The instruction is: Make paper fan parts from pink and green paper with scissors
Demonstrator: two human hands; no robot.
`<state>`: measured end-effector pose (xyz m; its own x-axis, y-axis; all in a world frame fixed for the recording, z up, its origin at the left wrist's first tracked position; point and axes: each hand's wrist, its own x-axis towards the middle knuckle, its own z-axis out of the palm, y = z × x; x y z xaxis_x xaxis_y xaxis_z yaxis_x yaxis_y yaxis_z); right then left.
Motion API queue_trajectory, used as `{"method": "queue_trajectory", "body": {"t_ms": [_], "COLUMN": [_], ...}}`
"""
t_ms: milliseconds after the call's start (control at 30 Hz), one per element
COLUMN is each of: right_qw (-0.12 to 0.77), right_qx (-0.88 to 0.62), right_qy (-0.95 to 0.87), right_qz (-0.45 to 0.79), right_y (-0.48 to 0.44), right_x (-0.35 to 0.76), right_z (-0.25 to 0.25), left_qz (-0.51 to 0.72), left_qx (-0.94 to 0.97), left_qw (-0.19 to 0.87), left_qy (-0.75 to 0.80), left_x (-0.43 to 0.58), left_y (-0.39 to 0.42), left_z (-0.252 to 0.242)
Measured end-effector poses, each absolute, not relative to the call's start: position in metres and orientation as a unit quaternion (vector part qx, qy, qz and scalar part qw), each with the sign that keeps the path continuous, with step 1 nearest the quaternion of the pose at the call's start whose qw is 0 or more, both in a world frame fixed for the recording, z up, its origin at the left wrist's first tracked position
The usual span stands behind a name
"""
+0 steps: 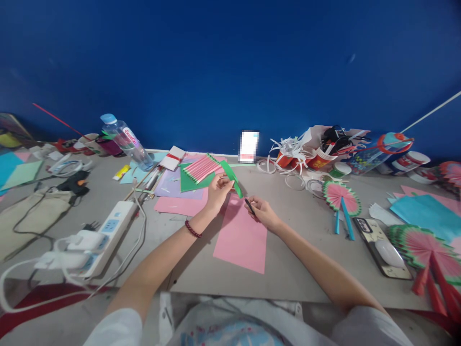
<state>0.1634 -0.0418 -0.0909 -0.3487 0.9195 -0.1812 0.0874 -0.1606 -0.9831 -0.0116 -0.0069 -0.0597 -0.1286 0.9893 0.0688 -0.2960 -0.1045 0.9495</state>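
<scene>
My left hand point(218, 191) is closed in a pinch on a narrow green paper strip point(231, 176), held a little above the table. My right hand point(262, 212) is closed around a small dark tool point(249, 205), likely scissors, whose tip points up toward the strip's lower end. Both hands hover over a pink paper sheet point(242, 236) lying flat on the grey table point(298, 269). Just behind the left hand lies a pleated pink piece edged in green on a green sheet point(199, 171).
A water bottle point(126, 141), a glue gun point(74, 183) and a power strip point(108, 229) with cables sit at the left. Red cups with paper scraps point(298, 156) stand at the back right. Finished paper fans point(341, 198) and a phone point(382, 246) lie to the right.
</scene>
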Motion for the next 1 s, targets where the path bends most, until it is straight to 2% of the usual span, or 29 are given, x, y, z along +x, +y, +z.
{"method": "queue_trajectory", "body": {"t_ms": [1000], "right_qw": [0.331], "right_qx": [-0.452], "right_qy": [-0.537], "right_qz": [0.631], "right_y": [-0.0421], "right_x": [0.1616], "right_z": [-0.0874], "left_qz": [0.607], "left_qx": [0.436], "left_qw": [0.494], "left_qy": [0.443], "left_x": [-0.0156], "left_y": [-0.0025], "left_z": [-0.0635]}}
